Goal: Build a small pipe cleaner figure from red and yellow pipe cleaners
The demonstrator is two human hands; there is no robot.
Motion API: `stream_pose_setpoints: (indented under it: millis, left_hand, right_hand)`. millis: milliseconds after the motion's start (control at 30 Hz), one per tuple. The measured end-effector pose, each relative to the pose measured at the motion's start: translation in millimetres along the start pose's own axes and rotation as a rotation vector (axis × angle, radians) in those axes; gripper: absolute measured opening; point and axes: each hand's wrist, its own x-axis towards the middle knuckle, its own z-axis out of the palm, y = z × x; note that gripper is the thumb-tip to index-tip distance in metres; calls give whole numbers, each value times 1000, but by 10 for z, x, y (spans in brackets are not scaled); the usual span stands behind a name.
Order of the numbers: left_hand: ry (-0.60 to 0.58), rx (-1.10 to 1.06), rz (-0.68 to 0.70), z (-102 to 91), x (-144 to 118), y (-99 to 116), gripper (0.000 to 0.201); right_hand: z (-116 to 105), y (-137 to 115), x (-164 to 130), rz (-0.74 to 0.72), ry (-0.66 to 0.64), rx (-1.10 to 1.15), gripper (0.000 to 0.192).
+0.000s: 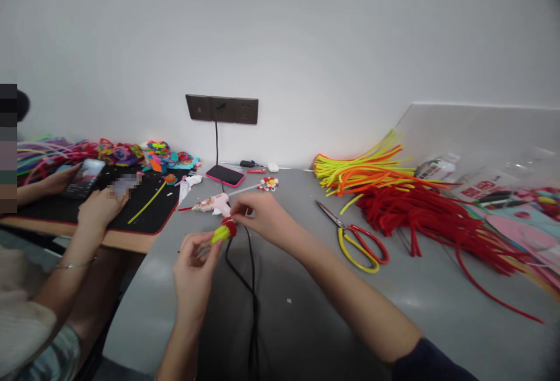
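Observation:
My left hand (191, 264) holds a small bundle of bent yellow-green pipe cleaners (221, 234) between thumb and fingers, above the grey table. Red pipe cleaner (229, 226) is wrapped around its far end. Fingertips of my right hand (261, 216) are pinched together at that red wrap; exactly what they grip is partly hidden. Just beyond my hands lies a pink patterned glue gun (213, 203). Behind it, a flower of red and white loops (268, 184) on a pale stem rests on the table.
Scissors (350, 235) lie right of my hands, beside red pipe cleaners (429, 217) and yellow and orange ones (359, 171). A black cable (252, 287) crosses the table under my hands. A phone (225, 175) lies near the wall. At left, another person's hands hold a phone (85, 178).

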Motion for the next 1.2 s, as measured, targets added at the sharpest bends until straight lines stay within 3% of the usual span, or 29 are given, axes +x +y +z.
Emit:
stream_pose_setpoints:
  millis: [267,633,800,1200]
  left_hand:
    - [-26,11,39,158,-62,62,22]
    - [-12,-97,-23,388,-171,134,27]
    - [2,-165,-99,465,-226,200,33]
    - [-11,-224,-115,536,-277,189,33]
  right_hand:
    - [-31,-23,-337,-68,138,-180,10]
    - [127,113,-732,-59,383,-92,9]
    - [141,130,-831,-61,416,-125,7]
    - [156,109,-888,-75,412,-293,10]
